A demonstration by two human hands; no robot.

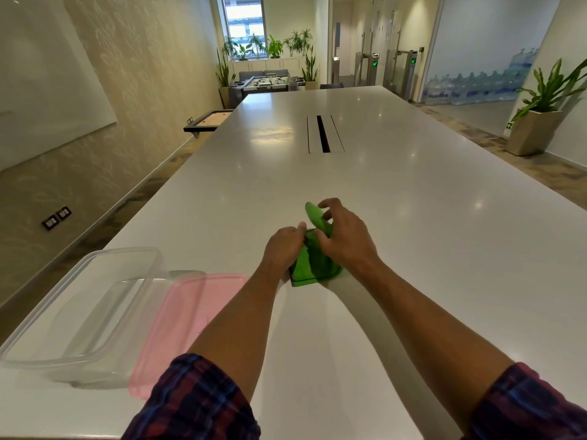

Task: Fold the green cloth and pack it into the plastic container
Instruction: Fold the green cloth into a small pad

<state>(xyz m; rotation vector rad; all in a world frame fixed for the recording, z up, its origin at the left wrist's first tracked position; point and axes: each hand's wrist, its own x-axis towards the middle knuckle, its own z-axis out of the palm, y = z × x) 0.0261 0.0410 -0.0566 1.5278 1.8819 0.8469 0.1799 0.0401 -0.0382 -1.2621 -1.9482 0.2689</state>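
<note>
Small bright green cloth [314,265] lies mid-table, partly folded. Left hand [284,246] pins its left edge, fingers curled on it. Right hand [344,236] pinches a lifted far flap. Looks light, limp, prone to slipping: grip corners. Clear rectangular plastic container [79,309] sits open, well left.

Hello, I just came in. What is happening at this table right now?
A person in plaid sleeves is folding a small green cloth on the long white table. The left hand presses the cloth down while the right hand grips its far end, which is lifted up and curling over. The clear rectangular plastic container stands open and empty to the left, with its pink plastic lid lying flat beside it. The cloth is not yet packed.
</note>
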